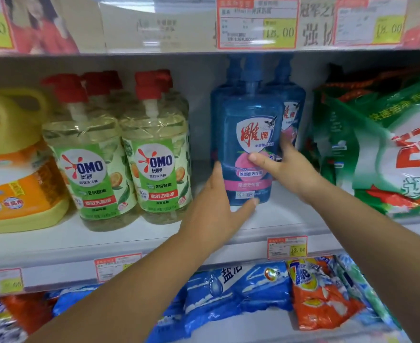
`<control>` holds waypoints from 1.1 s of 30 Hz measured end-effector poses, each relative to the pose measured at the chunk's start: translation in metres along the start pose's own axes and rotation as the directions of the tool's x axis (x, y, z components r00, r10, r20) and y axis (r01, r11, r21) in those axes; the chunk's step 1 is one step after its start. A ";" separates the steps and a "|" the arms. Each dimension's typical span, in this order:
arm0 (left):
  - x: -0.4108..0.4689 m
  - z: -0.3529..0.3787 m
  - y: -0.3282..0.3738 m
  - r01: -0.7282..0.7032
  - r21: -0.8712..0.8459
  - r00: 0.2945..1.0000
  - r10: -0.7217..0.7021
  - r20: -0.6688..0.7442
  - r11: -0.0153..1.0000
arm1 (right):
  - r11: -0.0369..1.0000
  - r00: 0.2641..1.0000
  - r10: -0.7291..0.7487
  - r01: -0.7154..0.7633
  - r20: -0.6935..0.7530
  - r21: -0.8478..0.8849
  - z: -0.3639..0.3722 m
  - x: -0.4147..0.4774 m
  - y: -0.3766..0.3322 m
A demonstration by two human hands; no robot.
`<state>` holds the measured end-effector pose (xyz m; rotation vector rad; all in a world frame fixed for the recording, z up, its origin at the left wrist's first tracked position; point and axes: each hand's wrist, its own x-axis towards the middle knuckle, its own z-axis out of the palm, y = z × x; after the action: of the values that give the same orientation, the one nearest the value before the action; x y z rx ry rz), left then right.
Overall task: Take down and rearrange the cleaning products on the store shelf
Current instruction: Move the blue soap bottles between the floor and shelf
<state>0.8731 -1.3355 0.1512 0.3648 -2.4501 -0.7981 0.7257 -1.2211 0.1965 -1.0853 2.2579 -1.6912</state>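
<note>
Gripping the front blue bottle [251,120] from both sides, the left hand [219,214] sets its thumb across the base and its fingers up the left wall. The right hand [285,167] lays its thumb on the label, fingers wrapped round the right wall. Left of the left fingers, bare shelf [199,174] opens before the OMO bottles [157,164]. Just beyond the right fingers crowd another blue bottle [293,102] and a green bag [377,149]. The pump top nears the upper shelf edge [129,53].
</note>
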 end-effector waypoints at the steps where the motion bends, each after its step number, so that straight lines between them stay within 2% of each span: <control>1: -0.008 -0.007 0.000 -0.036 0.101 0.997 0.028 0.078 0.994 | 1.000 1.000 -0.008 0.008 -0.027 0.001 0.004 0.000 0.002; 3: -0.022 -0.021 -0.006 -0.141 0.351 0.967 0.053 0.250 0.926 | 1.000 0.998 -0.006 0.006 -0.062 -0.001 0.010 0.002 0.005; 6: -0.030 -0.031 -0.018 -0.280 0.510 0.934 0.108 0.341 0.814 | 1.000 0.996 0.010 -0.011 -0.093 -0.012 0.017 0.011 0.008; 8: -0.029 -0.028 -0.025 -0.326 0.567 0.932 0.158 0.325 0.756 | 1.000 0.995 0.002 -0.005 -0.098 -0.030 0.021 0.015 0.008; 12: -0.029 -0.012 -0.038 -0.391 0.631 0.916 0.353 0.193 0.670 | 0.997 0.995 0.004 -0.011 -0.099 -0.070 0.024 0.025 0.016; 14: -0.028 -0.009 -0.044 -0.384 0.642 0.916 0.363 0.172 0.664 | 0.998 0.996 0.010 -0.015 -0.090 -0.055 0.024 0.027 0.021; 17: -0.028 -0.010 -0.042 -0.353 0.627 0.934 0.304 0.189 0.694 | 0.995 0.995 0.067 -0.072 -0.076 -0.072 0.025 0.026 0.020; 20: -0.030 -0.016 -0.034 -0.313 0.591 0.950 0.233 0.209 0.744 | 0.982 0.985 0.048 -0.077 -0.166 -0.172 0.027 0.010 0.000; 22: -0.034 -0.020 -0.030 -0.321 0.536 0.947 0.252 0.200 0.781 | 0.978 0.944 -0.084 0.017 -0.318 -0.207 0.029 -0.029 -0.018; 24: -0.049 -0.020 -0.027 -0.339 0.432 0.939 0.326 0.105 0.836 | 0.976 0.881 -0.215 0.178 -0.422 -0.126 0.029 -0.088 -0.026; 26: -0.082 -0.016 -0.028 -0.386 0.321 0.916 0.401 0.019 0.865 | 0.964 0.859 -0.250 0.265 -0.447 -0.029 0.029 -0.152 -0.016; 27: -0.105 -0.011 -0.032 -0.417 0.294 0.901 0.433 0.014 0.860 | 0.966 0.868 -0.238 0.257 -0.435 -0.015 0.030 -0.180 0.000; 29: -0.154 0.005 -0.052 -0.448 0.245 0.894 0.438 0.097 0.860 | 0.996 0.927 -0.088 0.086 -0.365 -0.020 0.034 -0.229 0.046; 31: -0.200 0.024 -0.079 -0.399 0.214 0.904 0.344 0.252 0.892 | 0.970 0.962 0.204 -0.224 -0.180 -0.097 0.040 -0.269 0.101; 32: -0.219 0.032 -0.092 -0.359 0.213 0.902 0.279 0.329 0.909 | 0.914 0.925 0.378 -0.379 -0.037 -0.144 0.042 -0.286 0.124; 33: -0.235 0.038 -0.104 -0.325 0.218 0.894 0.223 0.390 0.920 | 0.834 0.830 0.545 -0.521 0.122 -0.182 0.047 -0.300 0.145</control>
<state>1.0536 -1.3051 -0.0325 -0.0451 -2.8805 -0.4222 0.9014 -1.0604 -0.0415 -0.5040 2.3026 -1.1791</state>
